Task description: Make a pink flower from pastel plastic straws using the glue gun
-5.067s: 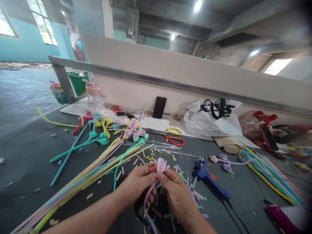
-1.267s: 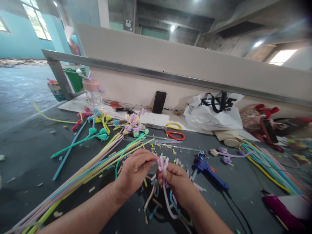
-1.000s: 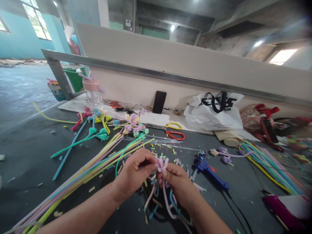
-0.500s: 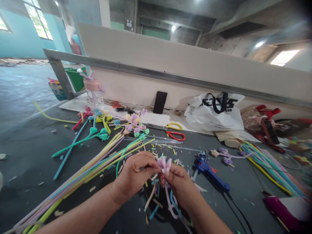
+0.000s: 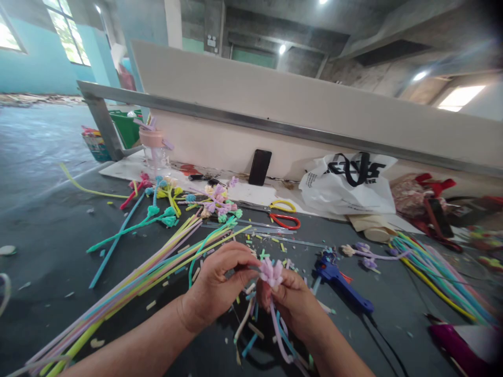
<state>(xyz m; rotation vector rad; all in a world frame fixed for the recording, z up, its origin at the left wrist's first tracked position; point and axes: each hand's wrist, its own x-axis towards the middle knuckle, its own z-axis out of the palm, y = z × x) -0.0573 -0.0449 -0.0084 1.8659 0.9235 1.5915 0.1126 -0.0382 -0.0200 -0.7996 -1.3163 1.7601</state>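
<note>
A lilac pipe-cleaner flower [image 5: 271,272] with fluffy petals stands upright in front of me, its bent stem hanging below. My right hand [image 5: 296,301] pinches it just under the petals between thumb and fingers. From the other side, my left hand [image 5: 218,285] has thumb and index fingertip closed at the edge of a left petal. Beneath both hands lie short cut pipe-cleaner pieces [image 5: 255,330] in several colours. A blue glue gun [image 5: 346,288] rests right of my right hand. Left of my left hand runs a bundle of long pastel pipe cleaners [image 5: 145,277].
Scissors [image 5: 285,221] with red and yellow handles lie farther back, near finished pipe-cleaner flowers [image 5: 216,199]. A phone [image 5: 260,167] leans on the back panel, beside a white bag [image 5: 348,186]. More pipe cleaners [image 5: 436,272] lie at right; a clear pink-lidded cup [image 5: 153,152] stands back left.
The flower has shifted slightly right, and its petals look more spread. My left fingertips have drawn from the flower's middle toward its left edge. My right hand keeps its hold.
</note>
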